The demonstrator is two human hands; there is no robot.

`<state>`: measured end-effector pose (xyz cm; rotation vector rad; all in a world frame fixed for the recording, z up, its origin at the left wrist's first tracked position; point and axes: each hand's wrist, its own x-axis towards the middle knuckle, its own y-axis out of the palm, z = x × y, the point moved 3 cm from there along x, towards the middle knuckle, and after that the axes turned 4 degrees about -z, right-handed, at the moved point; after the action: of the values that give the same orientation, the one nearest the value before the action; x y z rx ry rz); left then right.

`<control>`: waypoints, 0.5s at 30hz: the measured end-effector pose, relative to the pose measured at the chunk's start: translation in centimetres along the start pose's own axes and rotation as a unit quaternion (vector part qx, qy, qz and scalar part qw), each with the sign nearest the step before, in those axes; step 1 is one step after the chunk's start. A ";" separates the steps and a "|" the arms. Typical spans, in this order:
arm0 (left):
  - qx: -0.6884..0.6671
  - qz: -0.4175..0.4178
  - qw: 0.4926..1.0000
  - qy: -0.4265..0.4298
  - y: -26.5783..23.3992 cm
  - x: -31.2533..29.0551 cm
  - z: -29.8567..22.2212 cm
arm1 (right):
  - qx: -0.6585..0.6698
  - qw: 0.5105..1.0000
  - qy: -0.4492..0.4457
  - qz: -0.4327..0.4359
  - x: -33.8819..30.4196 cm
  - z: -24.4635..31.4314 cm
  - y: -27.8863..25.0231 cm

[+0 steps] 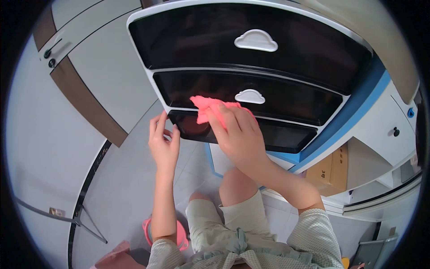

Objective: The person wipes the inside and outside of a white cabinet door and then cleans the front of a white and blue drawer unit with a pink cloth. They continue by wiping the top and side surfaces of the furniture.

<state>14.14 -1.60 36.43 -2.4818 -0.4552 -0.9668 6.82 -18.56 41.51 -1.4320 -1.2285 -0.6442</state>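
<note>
In front of me stands a white drawer cabinet (150, 70) with three glossy black drawer fronts. White cloud-shaped handles sit on the top drawer (188, 38) and the middle drawer (286, 101). My right hand (239, 134) grips a bright pink cloth (206, 106), which lies against the cabinet where the middle and lowest drawers meet. The lowest drawer's handle is not visible behind this hand. At the left end of the lowest drawer (286, 136), my left hand (163, 139) rests its fingertips on the cabinet edge, with the fingers bent and apart and nothing held.
A white and brown door (96, 67) with a dark handle is at the far left. A pink basin (181, 235) stands on the grey tiled floor (121, 193) by my left forearm. On the right, a cardboard box (329, 172) sits under a white and blue cabinet (380, 130).
</note>
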 end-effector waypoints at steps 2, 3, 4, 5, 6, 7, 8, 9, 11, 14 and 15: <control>0.001 0.003 1.000 -0.007 0.1 0.1 -0.3 | 0.043 0.999 -0.009 -0.026 0.9 0.7 1.2; 0.003 0.005 1.000 -0.014 0.2 0.0 -0.5 | 0.068 0.997 -0.017 -0.019 1.4 1.1 1.6; 0.004 0.007 1.000 -0.022 0.2 -0.1 -0.7 | 0.074 0.997 -0.020 -0.020 1.7 1.5 2.2; 0.001 0.003 1.000 -0.014 0.2 0.0 -0.6 | 0.080 0.996 -0.024 -0.023 2.2 2.1 2.9; -0.002 0.000 1.000 -0.005 0.2 0.1 -0.4 | 0.086 0.996 -0.027 -0.027 2.7 2.7 3.5; -0.005 -0.003 1.000 0.003 0.1 0.1 -0.2 | 0.082 0.996 -0.030 -0.032 3.1 3.3 4.1; 0.001 0.002 1.000 0.009 0.0 0.2 -0.2 | 0.073 0.996 -0.033 -0.030 3.4 3.8 4.5; 0.006 0.008 1.000 0.015 0.0 0.2 -0.1 | 0.064 0.997 -0.035 -0.029 3.6 4.2 4.9; 0.000 0.013 1.000 0.006 0.0 0.2 -0.2 | 0.078 0.996 -0.035 -0.025 3.8 4.5 5.0; -0.004 0.015 1.000 0.011 0.1 0.1 0.2 | 0.152 0.987 -0.040 -0.026 3.3 4.0 4.6; -0.008 0.010 1.000 0.017 0.1 0.1 0.3 | 0.181 0.982 -0.049 -0.032 2.9 3.8 4.6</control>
<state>14.44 -1.50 36.29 -2.4761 -0.4139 -1.0063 11.04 -13.47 41.41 -1.1352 -1.3932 -0.3706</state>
